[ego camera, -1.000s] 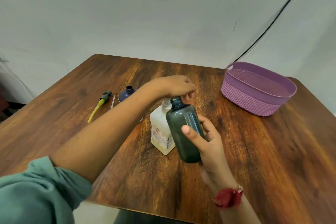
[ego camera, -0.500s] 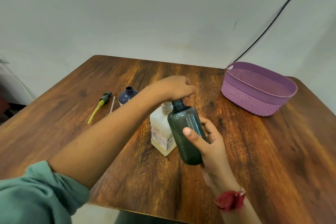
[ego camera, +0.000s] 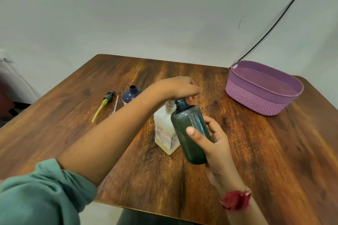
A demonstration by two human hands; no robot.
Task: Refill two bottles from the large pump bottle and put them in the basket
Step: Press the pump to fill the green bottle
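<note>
Head view, single frame, wooden surface [ego camera: 274, 151] against a pale wall.

Left hand [ego camera: 180, 87] – frame centre, reaching in from the lower left. It sits on top of the large pump bottle [ego camera: 164, 133], fingers bent down over the pump head; the head itself is hidden under the hand. The bottle is cream-white with a printed label and stands upright on the surface.

Right hand [ego camera: 214, 144] – grips the dark green bottle [ego camera: 190, 129], thumb across its front and fingers wrapped behind. This bottle is uncapped, tilted slightly, and its open neck is up against the pump spout just under the left hand. Its body overlaps the right side of the pump bottle. Fill level cannot be read through the tinted plastic.

Second small bottle [ego camera: 130, 94], dark blue, uncapped, stands left of centre behind the left forearm. Further left lie a pump cap with a yellow tube [ego camera: 104, 104] and a thin white tube [ego camera: 115, 104], both flat on the surface.

Purple basket [ego camera: 252, 98] sits at the upper right, well apart from both hands, with nothing visible inside.

Other notes: green sleeve [ego camera: 36, 197] on the left arm, red band [ego camera: 236, 200] on the right wrist, black cable [ego camera: 274, 23] running down the wall behind the basket.
</note>
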